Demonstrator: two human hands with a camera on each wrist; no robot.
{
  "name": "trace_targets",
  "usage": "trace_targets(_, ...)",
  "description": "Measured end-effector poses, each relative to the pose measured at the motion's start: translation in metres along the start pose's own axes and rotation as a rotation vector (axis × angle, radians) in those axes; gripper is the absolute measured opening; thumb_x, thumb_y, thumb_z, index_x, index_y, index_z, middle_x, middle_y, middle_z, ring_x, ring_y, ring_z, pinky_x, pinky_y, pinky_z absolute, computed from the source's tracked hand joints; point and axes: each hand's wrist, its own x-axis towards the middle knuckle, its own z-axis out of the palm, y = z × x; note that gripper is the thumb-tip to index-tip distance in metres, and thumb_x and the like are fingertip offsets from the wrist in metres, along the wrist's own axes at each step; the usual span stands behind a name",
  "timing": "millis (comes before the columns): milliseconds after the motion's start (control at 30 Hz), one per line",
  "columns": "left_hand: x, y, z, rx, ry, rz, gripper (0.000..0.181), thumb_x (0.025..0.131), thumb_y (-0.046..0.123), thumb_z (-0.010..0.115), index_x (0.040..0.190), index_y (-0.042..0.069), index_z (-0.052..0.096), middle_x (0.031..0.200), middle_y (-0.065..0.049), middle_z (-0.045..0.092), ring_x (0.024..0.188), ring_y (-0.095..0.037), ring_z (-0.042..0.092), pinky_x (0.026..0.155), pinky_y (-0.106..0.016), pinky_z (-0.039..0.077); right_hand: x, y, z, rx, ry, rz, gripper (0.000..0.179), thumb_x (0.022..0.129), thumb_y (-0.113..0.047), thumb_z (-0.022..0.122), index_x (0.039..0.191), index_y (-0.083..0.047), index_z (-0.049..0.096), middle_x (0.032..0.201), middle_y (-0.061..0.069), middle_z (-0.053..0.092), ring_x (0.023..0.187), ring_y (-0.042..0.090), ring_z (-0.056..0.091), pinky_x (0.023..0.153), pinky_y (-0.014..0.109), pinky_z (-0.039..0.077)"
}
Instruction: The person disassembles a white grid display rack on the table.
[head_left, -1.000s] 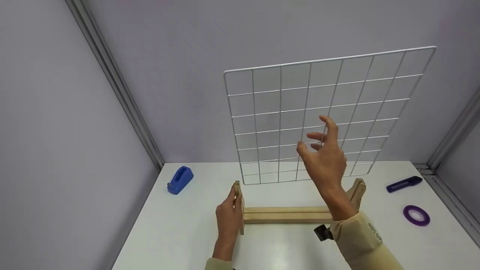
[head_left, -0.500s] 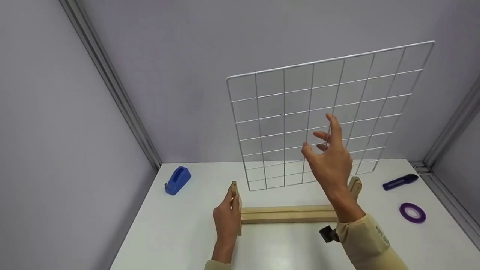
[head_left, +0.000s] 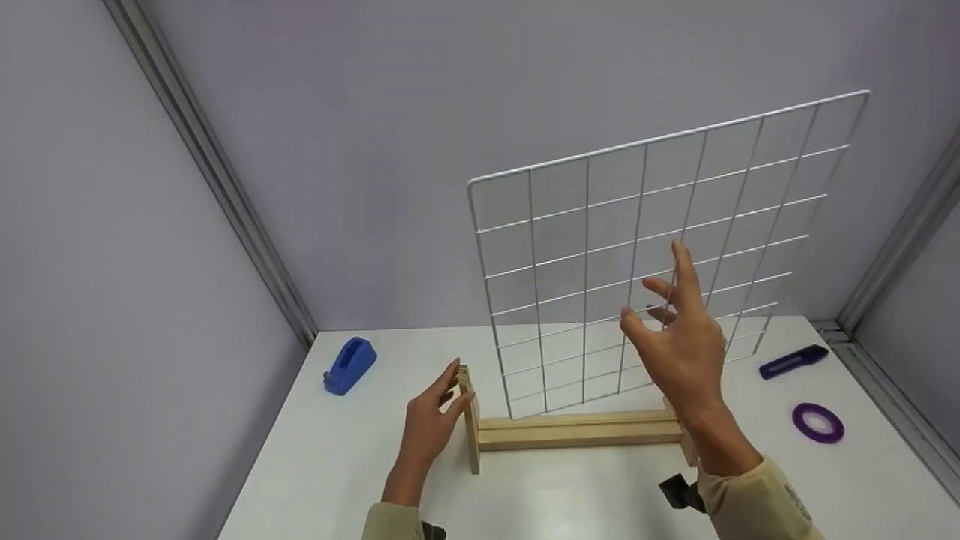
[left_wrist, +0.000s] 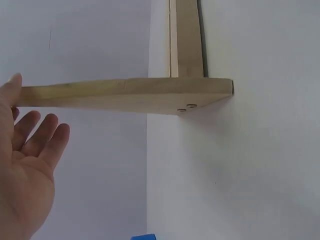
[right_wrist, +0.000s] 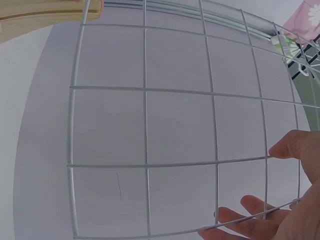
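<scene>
A white wire grid panel (head_left: 586, 251) is held up at a slant by my right hand (head_left: 684, 352), its left end lower. In the right wrist view, the right thumb (right_wrist: 287, 145) lies on a wire and the other fingers reach round the mesh from behind. Below it stands a wooden stand: a grooved crossbar (head_left: 577, 435) between two uprights, the right one mostly hidden by my right hand. The grid's lower left corner overlaps the crossbar in the head view. My left hand (head_left: 426, 427) has loosely spread fingers, with thumb and index finger at the top of the left upright (left_wrist: 125, 95).
On the white table (head_left: 337, 465), a blue tape dispenser (head_left: 350, 366) sits at the back left. To the right lie a dark purple slim tool (head_left: 793, 361) and a purple ring (head_left: 817, 423). A grey wall (head_left: 375, 187) rises behind.
My right hand has moved the grid right and lowered its left end, bringing that corner over the crossbar. My left hand has loosened and shifted left at the upright's top.
</scene>
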Motion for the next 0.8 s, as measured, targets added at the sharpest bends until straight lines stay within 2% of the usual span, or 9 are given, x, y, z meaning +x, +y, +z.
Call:
trace_targets(100, 0.002, -0.006, -0.011, -0.067, -0.077, -0.07, 0.063, 0.096, 0.03, 0.071, 0.153, 0.018, 0.047, 0.147, -0.01, 0.058, 0.132, -0.03, 0.06, 0.105, -0.038, 0.052, -0.006, 0.0, -0.003, 0.013, -0.033, 0.003, 0.096, 0.09, -0.01, 0.072, 0.162, -0.041, 0.015, 0.139, 0.012, 0.065, 0.111, 0.043, 0.07, 0.073, 0.041, 0.063)
trace_targets(200, 0.007, -0.011, -0.018, -0.124, -0.146, -0.134, 0.061, 0.096, 0.031, 0.071, 0.152, 0.022, 0.048, 0.151, -0.006, 0.054, 0.137, -0.028, 0.056, 0.108, -0.037, 0.049, -0.011, 0.002, -0.007, 0.026, -0.055, 0.01, 0.098, 0.09, -0.008, 0.071, 0.162, -0.042, 0.013, 0.141, 0.015, 0.062, 0.114, 0.047, 0.068, 0.081, 0.057, 0.061)
trace_targets(367, 0.015, -0.013, -0.022, -0.211, -0.243, -0.166, 0.061, 0.096, 0.033, 0.071, 0.152, 0.026, 0.048, 0.156, -0.004, 0.05, 0.141, -0.028, 0.051, 0.113, -0.037, 0.045, -0.017, 0.006, -0.015, 0.027, -0.055, 0.024, 0.1, 0.09, -0.005, 0.071, 0.161, -0.044, 0.013, 0.143, 0.017, 0.06, 0.116, 0.048, 0.066, 0.086, 0.059, 0.059)
trace_targets(533, 0.013, -0.012, -0.025, -0.255, -0.258, -0.194, 0.06, 0.096, 0.029, 0.071, 0.151, 0.022, 0.05, 0.153, -0.005, 0.053, 0.139, -0.027, 0.054, 0.111, -0.036, 0.047, -0.023, 0.012, -0.021, 0.023, -0.074, 0.042, 0.1, 0.091, -0.005, 0.071, 0.161, -0.045, 0.012, 0.144, 0.018, 0.06, 0.117, 0.047, 0.066, 0.088, 0.058, 0.058)
trace_targets(700, 0.011, -0.014, -0.025, -0.253, -0.229, -0.204, 0.059, 0.095, 0.028, 0.072, 0.15, 0.018, 0.052, 0.15, -0.006, 0.056, 0.138, -0.027, 0.055, 0.11, -0.038, 0.048, -0.027, 0.017, -0.024, 0.017, -0.099, 0.064, 0.1, 0.091, -0.006, 0.071, 0.161, -0.045, 0.011, 0.146, 0.018, 0.058, 0.119, 0.049, 0.064, 0.088, 0.058, 0.058)
trace_targets(800, 0.009, -0.014, -0.025, -0.251, -0.21, -0.203, 0.057, 0.095, 0.028, 0.073, 0.149, 0.021, 0.053, 0.149, -0.006, 0.057, 0.138, -0.026, 0.056, 0.11, -0.037, 0.048, -0.028, 0.02, -0.025, 0.014, -0.111, 0.077, 0.1, 0.091, -0.007, 0.071, 0.161, -0.046, 0.011, 0.147, 0.018, 0.057, 0.121, 0.048, 0.063, 0.088, 0.058, 0.058)
